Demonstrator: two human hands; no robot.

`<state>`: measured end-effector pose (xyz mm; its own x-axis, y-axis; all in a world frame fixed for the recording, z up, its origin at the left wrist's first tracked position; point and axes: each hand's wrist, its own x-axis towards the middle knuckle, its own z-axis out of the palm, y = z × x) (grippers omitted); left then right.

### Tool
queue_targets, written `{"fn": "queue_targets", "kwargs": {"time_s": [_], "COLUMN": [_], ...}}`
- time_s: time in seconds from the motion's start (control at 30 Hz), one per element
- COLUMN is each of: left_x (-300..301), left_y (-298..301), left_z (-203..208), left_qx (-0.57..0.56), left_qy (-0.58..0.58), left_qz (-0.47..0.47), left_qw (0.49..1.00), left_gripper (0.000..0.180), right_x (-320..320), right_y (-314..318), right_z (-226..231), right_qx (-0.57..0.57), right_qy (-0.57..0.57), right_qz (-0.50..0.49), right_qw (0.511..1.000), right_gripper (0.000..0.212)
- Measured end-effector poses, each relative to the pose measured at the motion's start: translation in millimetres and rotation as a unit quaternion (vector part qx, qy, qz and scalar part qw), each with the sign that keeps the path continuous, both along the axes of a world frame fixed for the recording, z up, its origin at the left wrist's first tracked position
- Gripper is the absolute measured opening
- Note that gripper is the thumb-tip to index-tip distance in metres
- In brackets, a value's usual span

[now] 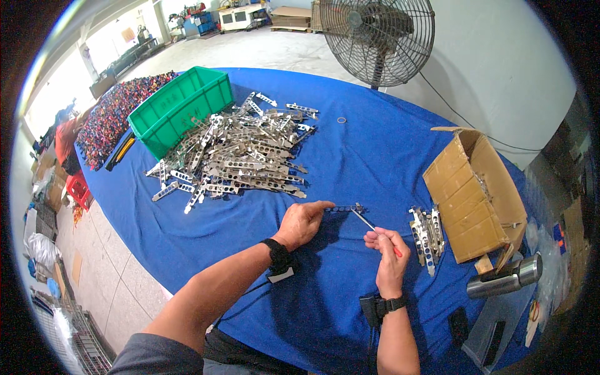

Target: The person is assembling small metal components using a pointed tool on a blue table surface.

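My left hand point(303, 224) has its index finger stretched to the left end of a narrow perforated metal strip point(342, 208), with the other fingers curled; it holds that end against the blue cloth. In my right hand point(389, 255) is a screwdriver point(364, 220) with a thin metal shaft and a red handle partly hidden by the palm. Its tip meets the strip near the right end. To the right of that hand lies a small stack of similar strips point(427, 237). A large loose heap of perforated metal strips point(244, 153) spreads beyond my left hand.
Behind the heap stands a green plastic crate point(181, 100), beside a mound of small multicoloured pieces point(125, 112). An open cardboard box point(465, 200) and a steel flask point(505, 277) occupy the right side. A small ring point(341, 120) lies on the blue cloth point(369, 156). A fan point(379, 34) stands beyond the table.
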<state>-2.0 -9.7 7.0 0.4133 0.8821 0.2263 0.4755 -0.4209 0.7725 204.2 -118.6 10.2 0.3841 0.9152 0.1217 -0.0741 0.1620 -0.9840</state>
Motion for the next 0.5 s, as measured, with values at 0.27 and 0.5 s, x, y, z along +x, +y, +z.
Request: {"fn": "queue_targets", "kwargs": {"time_s": [0.27,0.5], "left_x": [1.4,1.1], "left_y": [-0.6,-0.3], "left_z": [-1.1,1.2], "left_qx": [0.004,0.004], "left_qy": [-0.013,0.002], "left_qz": [0.002,-0.001], "left_qw": [1.0,1.0], "left_gripper": [0.028,0.028], "right_x": [-2.8,0.0], "right_y": [0.5,-0.6], "right_z": [3.4,1.1], "right_qx": [0.003,-0.008], "right_qy": [0.0,0.001], "right_qz": [-0.017,-0.004], "right_qw": [1.0,1.0], "right_gripper": [0.024,0.023]}}
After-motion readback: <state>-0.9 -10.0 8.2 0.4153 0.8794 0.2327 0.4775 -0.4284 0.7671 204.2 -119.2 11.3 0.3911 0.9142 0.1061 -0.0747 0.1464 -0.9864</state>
